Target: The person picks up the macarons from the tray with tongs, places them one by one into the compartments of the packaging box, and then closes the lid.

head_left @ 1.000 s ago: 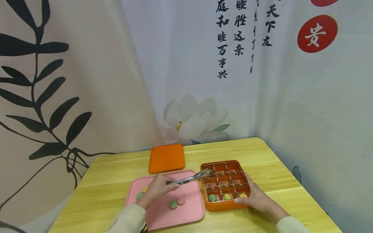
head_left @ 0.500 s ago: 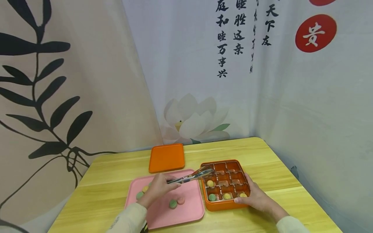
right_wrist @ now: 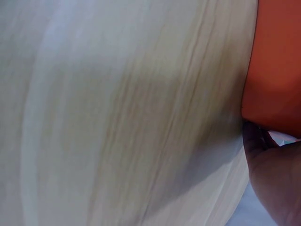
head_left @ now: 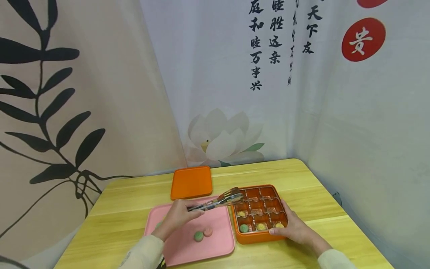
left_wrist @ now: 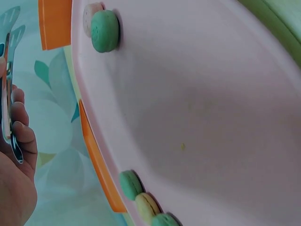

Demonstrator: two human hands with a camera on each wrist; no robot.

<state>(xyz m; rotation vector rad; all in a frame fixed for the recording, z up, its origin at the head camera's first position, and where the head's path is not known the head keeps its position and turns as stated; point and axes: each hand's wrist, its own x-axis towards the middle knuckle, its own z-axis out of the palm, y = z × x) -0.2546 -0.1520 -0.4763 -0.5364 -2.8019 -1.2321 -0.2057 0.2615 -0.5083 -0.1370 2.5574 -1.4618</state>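
My left hand [head_left: 179, 216] holds metal tongs [head_left: 218, 201] above the pink tray [head_left: 191, 254]. The tongs' ends are apart, with no macaron visible between them, over the left edge of an orange box [head_left: 260, 237]. My right hand [head_left: 295, 228] grips the box's near right corner, thumb on the front. Inside its divided insert, a green macaron [head_left: 243, 228] and yellow macarons [head_left: 261, 226] fill the front row; another yellow macaron [head_left: 241, 214] sits behind the green one. On the tray, a green macaron [head_left: 198, 236] touches a pink macaron [head_left: 208, 232].
An orange lid [head_left: 191, 182] lies behind the tray. In the left wrist view, more macarons line the tray's edge, including a yellow macaron [left_wrist: 147, 207] between green ones. A printed curtain [head_left: 221, 93] hangs behind the wooden table [head_left: 100, 231].
A yellow macaron appeared in the left column's middle compartment as the tongs opened. The left hand and tongs then shifted slightly up and left. The right hand and box stayed put.
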